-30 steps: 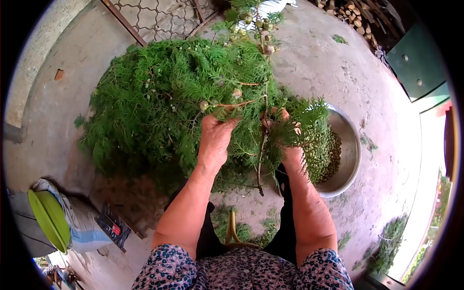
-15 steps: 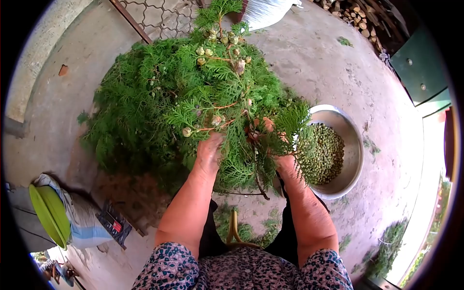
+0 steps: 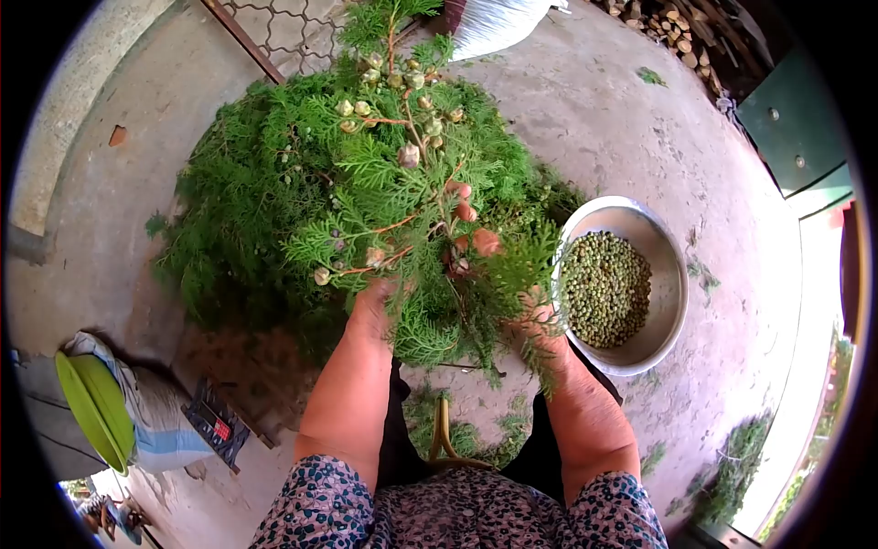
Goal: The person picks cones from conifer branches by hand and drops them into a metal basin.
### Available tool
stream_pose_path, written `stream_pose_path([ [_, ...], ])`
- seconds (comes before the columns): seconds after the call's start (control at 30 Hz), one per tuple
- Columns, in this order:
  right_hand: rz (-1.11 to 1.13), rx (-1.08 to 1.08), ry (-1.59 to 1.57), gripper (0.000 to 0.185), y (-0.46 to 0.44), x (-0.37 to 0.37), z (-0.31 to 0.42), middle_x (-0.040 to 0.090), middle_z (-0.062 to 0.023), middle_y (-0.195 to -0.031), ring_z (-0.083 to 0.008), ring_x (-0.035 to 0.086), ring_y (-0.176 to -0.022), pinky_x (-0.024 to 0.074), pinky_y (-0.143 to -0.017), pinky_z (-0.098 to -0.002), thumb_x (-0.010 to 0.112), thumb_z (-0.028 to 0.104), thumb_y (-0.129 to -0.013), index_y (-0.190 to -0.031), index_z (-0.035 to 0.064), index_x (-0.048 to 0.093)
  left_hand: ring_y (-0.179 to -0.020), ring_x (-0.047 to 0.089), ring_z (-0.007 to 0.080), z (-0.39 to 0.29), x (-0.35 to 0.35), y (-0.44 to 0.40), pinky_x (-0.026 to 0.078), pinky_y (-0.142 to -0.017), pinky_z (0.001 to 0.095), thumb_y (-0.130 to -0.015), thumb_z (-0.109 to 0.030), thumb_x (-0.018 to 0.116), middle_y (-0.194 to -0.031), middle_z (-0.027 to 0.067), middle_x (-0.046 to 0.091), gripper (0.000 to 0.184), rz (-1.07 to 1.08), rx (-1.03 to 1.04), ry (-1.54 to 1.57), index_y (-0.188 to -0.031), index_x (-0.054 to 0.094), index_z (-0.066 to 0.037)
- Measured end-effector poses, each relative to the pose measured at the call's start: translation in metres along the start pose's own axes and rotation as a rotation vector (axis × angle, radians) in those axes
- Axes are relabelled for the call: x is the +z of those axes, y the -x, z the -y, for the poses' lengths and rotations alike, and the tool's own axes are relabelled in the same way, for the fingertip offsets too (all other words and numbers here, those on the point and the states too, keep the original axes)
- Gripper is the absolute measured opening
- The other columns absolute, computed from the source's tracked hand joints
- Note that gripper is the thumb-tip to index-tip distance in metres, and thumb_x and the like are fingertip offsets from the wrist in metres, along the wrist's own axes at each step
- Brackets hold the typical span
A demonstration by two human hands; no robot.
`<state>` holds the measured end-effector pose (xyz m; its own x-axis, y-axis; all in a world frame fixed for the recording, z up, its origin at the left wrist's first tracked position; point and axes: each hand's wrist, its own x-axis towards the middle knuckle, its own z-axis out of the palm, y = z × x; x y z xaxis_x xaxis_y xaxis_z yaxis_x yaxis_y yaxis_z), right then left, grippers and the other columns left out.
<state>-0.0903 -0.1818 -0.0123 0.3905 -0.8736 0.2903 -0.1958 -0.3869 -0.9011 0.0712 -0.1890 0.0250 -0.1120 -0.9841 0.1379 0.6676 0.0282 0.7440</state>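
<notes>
A leafy conifer branch (image 3: pixel 370 174) with pale green and brownish cones (image 3: pixel 409 154) stands up between my hands. My right hand (image 3: pixel 485 242) is closed round its stem, with fingers showing through the sprays and the wrist partly covered by leaves. Behind the lower left sprays is my left hand (image 3: pixel 373 300); its fingers are hidden, so I cannot tell their grip. A big heap of cut green branches (image 3: pixel 247 192) lies just beyond both hands. To the right stands a metal basin (image 3: pixel 672 274) holding many small green cones (image 3: pixel 605 288).
A white sack (image 3: pixel 494 27) and stacked firewood (image 3: pixel 681 37) are at the back. Left of me are a lime-green basin (image 3: pixel 91 407) and a grey-blue sack (image 3: pixel 165 430). A green cabinet (image 3: pixel 791 123) stands at right. Loose sprigs (image 3: pixel 732 467) lie on the concrete floor.
The branch has shifted left and tilted, and both hands have moved slightly left with it. More of the right-hand fingers and of the cones in the basin now shows.
</notes>
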Motion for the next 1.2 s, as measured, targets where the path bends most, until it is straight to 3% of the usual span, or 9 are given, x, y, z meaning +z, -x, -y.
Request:
stream_pose_path([
  [0.07,0.102,0.109,-0.155,0.027,-0.014,-0.01,0.031,0.054,-0.0037,-0.088,-0.0151,0.052,-0.082,0.0418,-0.072,-0.0263,0.06,0.001,-0.071,-0.097,0.0026,0.054,-0.091,0.054,0.0241,-0.011,-0.006,-0.007,0.05,-0.081,0.0398,-0.09,-0.033,0.041,-0.101,0.0179,0.053,0.048,0.0,-0.154,0.144,-0.12,0.042,0.005],
  [0.13,0.135,0.088,-0.247,0.02,-0.02,-0.012,0.038,0.056,-0.0052,-0.083,-0.0156,0.053,-0.078,0.0418,-0.07,-0.0261,0.062,-0.002,-0.068,-0.088,-0.0003,0.058,-0.084,0.054,0.0186,-0.02,0.008,-0.01,0.051,-0.069,0.0277,-0.078,-0.031,0.062,-0.092,0.0146,0.054,0.058,0.215,-0.048,0.316,-0.114,0.042,0.01],
  [0.3,0.117,0.164,-0.303,0.022,-0.023,-0.005,0.038,0.057,-0.0095,-0.083,-0.0207,0.057,-0.078,0.0452,-0.073,-0.0296,0.06,-0.009,-0.068,-0.089,-0.0026,0.061,-0.073,0.045,0.0205,0.009,-0.049,-0.029,0.04,-0.061,0.0262,-0.09,-0.038,0.039,-0.086,0.0161,0.05,0.053,0.467,-0.22,0.401,-0.12,0.038,0.006],
  [0.5,0.141,0.224,-0.206,0.022,-0.028,-0.019,0.036,0.061,-0.0112,-0.086,-0.0201,0.059,-0.081,0.0456,-0.075,-0.0298,0.06,-0.003,-0.071,-0.094,-0.0015,0.062,-0.074,0.045,0.0209,0.002,-0.031,-0.021,0.041,-0.061,0.0245,-0.088,-0.039,0.04,-0.086,0.0186,0.05,0.06,0.427,-0.256,0.459,-0.118,0.035,0.012],
  [0.63,0.052,0.319,-0.313,0.02,-0.029,-0.02,0.04,0.062,-0.0117,-0.086,-0.0199,0.06,-0.081,0.0458,-0.075,-0.0295,0.058,-0.001,-0.074,-0.094,-0.0026,0.061,-0.079,0.048,0.0204,0.005,0.011,-0.002,0.044,-0.063,0.0245,-0.088,-0.03,0.046,-0.088,0.0154,0.051,0.047,-0.024,-0.039,0.366,-0.116,0.04,0.007],
  [0.8,0.054,0.221,-0.178,0.035,-0.026,-0.014,0.028,0.062,-0.0142,-0.09,-0.022,0.06,-0.084,0.0461,-0.077,-0.0307,0.058,-0.002,-0.071,-0.107,-0.0026,0.053,-0.082,0.05,0.0178,0.012,-0.01,-0.005,0.045,-0.064,0.0228,-0.085,-0.03,0.052,-0.088,0.0107,0.051,0.039,-0.099,0.118,0.069,-0.107,0.048,0.002],
  [0.97,0.284,0.338,-0.299,0.051,-0.01,-0.01,0.031,0.051,-0.0085,-0.115,-0.0145,0.048,-0.105,0.0382,-0.091,-0.0285,0.058,0.008,-0.079,-0.126,0.0046,0.039,-0.087,0.054,0.0266,-0.007,-0.019,-0.003,0.053,-0.073,0.0411,-0.09,-0.034,0.044,-0.093,0.0157,0.049,0.045,-0.123,0.085,0.608,-0.116,0.039,0.003],
  [1.07,0.397,0.413,0.047,0.049,-0.009,-0.006,0.043,0.051,-0.0068,-0.114,-0.015,0.048,-0.105,0.0377,-0.091,-0.03,0.059,0.012,-0.08,-0.125,0.0042,0.04,-0.104,0.053,0.0217,-0.012,-0.057,-0.008,0.046,-0.088,0.034,-0.089,-0.019,0.049,-0.113,0.0136,0.053,0.035,0.313,-0.176,0.844,-0.116,0.047,0.002],
  [1.2,0.25,0.237,0.107,0.049,-0.001,0.018,0.019,0.053,-0.0144,-0.111,-0.0282,0.052,-0.1,0.0413,-0.086,-0.0367,0.051,0.002,-0.073,-0.121,0.0035,0.044,-0.108,0.052,0.0233,-0.005,-0.06,-0.001,0.045,-0.09,0.0364,-0.089,-0.016,0.046,-0.118,0.0132,0.052,0.035,0.129,0.067,0.766,-0.12,0.044,0.001],
])
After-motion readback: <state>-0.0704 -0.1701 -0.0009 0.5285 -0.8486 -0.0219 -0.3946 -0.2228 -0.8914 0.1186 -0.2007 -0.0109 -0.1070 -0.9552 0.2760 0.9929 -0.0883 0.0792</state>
